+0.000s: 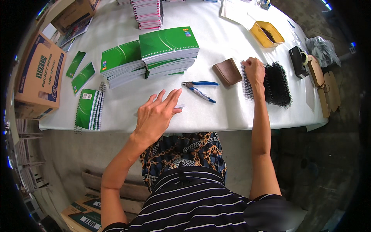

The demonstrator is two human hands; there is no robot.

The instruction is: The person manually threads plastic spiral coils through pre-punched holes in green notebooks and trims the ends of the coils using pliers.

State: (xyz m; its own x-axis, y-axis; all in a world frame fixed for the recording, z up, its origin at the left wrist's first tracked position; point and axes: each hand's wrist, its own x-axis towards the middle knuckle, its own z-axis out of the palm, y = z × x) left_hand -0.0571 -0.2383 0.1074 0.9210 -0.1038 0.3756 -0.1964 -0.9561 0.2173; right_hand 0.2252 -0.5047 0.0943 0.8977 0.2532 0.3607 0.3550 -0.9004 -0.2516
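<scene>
Your left hand (156,112) hovers, grip spread apart, over the white counter's (232,112) near edge; your right hand (254,69) grip pinches black wire binding coils (276,83); blue-handled pliers (201,89) lie between.

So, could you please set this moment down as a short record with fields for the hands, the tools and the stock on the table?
left hand: left hand open, fingers spread, flat over a small white pad at the table's near edge
right hand: right hand on the black wire binding coils
tool: blue-handled pliers lying between the hands, untouched
stock: stacks of green spiral notebooks farther back
other: brown pouch, yellow tub
surface: white table
</scene>
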